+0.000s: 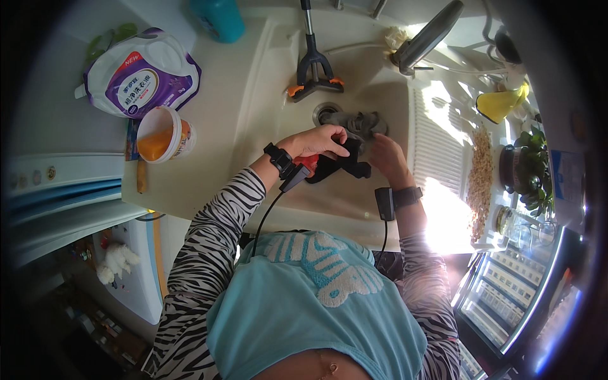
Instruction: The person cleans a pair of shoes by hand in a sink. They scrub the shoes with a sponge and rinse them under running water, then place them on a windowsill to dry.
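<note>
My left hand is over the sink basin, its thumb and fingers closed around part of a black cloth, perhaps a sock. A red object shows under the left palm; its kind is hard to make out. My right hand is just right of the black cloth, its fingertips near a wet grey cloth. Whether the right fingers pinch any fabric is unclear. The grey cloth lies bunched beside the metal drain.
A squeegee-like tool with orange clips stands at the basin's back. The faucet rises back right, beside a ribbed washboard surface. On the left counter are a detergent pouch, a tub and a wooden-handled brush.
</note>
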The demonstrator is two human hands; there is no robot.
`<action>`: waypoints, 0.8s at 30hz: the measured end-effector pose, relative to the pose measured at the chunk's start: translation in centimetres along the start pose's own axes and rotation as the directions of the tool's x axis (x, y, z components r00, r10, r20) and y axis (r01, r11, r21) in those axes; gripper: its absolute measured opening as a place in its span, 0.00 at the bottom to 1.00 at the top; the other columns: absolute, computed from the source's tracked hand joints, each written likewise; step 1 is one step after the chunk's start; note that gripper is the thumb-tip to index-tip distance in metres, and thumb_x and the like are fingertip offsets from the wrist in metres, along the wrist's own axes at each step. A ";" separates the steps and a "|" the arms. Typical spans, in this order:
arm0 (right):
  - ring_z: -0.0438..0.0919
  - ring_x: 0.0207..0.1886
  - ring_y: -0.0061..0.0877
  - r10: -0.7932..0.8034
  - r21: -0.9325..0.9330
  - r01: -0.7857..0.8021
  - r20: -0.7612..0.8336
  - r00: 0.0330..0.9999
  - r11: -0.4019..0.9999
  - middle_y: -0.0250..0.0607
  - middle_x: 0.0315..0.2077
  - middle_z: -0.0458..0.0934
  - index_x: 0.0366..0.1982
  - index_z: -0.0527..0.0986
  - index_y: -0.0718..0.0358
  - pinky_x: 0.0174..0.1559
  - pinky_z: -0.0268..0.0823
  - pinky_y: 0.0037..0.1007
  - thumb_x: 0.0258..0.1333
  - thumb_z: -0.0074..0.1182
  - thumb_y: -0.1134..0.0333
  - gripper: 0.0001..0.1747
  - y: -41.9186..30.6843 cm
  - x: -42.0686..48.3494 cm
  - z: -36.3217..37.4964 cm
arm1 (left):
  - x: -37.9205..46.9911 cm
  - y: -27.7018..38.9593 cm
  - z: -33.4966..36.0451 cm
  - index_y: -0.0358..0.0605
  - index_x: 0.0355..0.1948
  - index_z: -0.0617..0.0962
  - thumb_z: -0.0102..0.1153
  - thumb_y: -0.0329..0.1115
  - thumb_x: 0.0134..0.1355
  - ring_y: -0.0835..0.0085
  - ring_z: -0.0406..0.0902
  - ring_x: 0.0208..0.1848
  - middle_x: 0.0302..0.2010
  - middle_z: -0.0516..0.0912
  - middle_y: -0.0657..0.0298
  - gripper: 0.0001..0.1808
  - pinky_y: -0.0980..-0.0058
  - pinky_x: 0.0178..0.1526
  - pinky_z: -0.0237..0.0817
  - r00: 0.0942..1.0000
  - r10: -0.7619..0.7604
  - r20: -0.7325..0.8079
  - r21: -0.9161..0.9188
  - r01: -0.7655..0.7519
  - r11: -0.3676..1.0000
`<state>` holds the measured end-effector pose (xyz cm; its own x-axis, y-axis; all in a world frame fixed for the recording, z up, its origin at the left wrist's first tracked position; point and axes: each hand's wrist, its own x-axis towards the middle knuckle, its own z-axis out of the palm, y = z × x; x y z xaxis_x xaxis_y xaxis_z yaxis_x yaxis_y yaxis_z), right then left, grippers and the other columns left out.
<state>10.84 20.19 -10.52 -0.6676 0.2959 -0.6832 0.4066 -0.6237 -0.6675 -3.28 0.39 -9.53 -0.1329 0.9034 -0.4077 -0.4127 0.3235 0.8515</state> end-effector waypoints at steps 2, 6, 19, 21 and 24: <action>0.73 0.45 0.31 0.089 0.026 -0.094 0.152 0.984 0.995 0.40 0.45 0.72 0.52 0.69 0.61 0.49 0.67 0.36 0.61 0.47 0.45 0.29 -0.8 -1.3 1.9 | -1.9 2.6 0.4 0.44 0.34 0.70 0.64 0.25 0.54 0.81 0.74 0.38 0.35 0.72 0.67 0.14 0.82 0.40 0.70 0.989 0.146 -0.003 -0.123 -0.145 0.982; 0.74 0.52 0.32 -0.010 0.276 -0.202 0.612 0.790 0.940 0.43 0.46 0.74 0.54 0.66 0.63 0.53 0.68 0.34 0.60 0.52 0.53 0.27 -1.8 -4.8 5.3 | -4.1 5.4 0.5 0.43 0.41 0.68 0.64 0.26 0.55 0.75 0.74 0.43 0.40 0.72 0.62 0.17 0.74 0.45 0.73 0.887 0.306 -0.345 0.021 -0.319 0.948; 0.80 0.39 0.25 -0.116 0.085 0.086 0.451 0.885 0.993 0.36 0.39 0.78 0.44 0.73 0.63 0.43 0.74 0.28 0.61 0.52 0.71 0.10 -1.3 -5.6 5.4 | -8.1 4.4 -3.5 0.39 0.40 0.76 0.59 0.36 0.61 0.81 0.72 0.34 0.33 0.75 0.69 0.12 0.77 0.39 0.70 0.558 0.329 -0.762 0.060 -0.446 0.893; 0.80 0.39 0.27 -0.100 0.109 0.057 0.444 0.891 0.992 0.38 0.40 0.78 0.45 0.72 0.64 0.43 0.75 0.29 0.62 0.50 0.71 0.10 -1.3 -6.0 5.5 | -8.2 4.0 -4.1 0.39 0.40 0.77 0.56 0.38 0.63 0.82 0.70 0.33 0.31 0.74 0.71 0.12 0.79 0.38 0.68 0.520 0.355 -0.777 0.124 -0.426 0.896; 0.80 0.40 0.29 -0.066 0.086 0.030 0.456 0.887 0.996 0.40 0.41 0.78 0.47 0.71 0.65 0.44 0.76 0.31 0.63 0.48 0.71 0.11 -1.4 -6.6 5.5 | -8.4 3.7 -4.6 0.40 0.40 0.78 0.52 0.39 0.66 0.84 0.68 0.32 0.30 0.72 0.73 0.13 0.81 0.37 0.65 0.467 0.403 -0.787 0.257 -0.347 0.902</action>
<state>11.20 15.15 -3.42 -0.9039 -0.0261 -0.4269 0.3312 -0.6742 -0.6602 -7.87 -7.27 -4.52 -0.9378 0.3306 -0.1064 -0.0949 0.0507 0.9942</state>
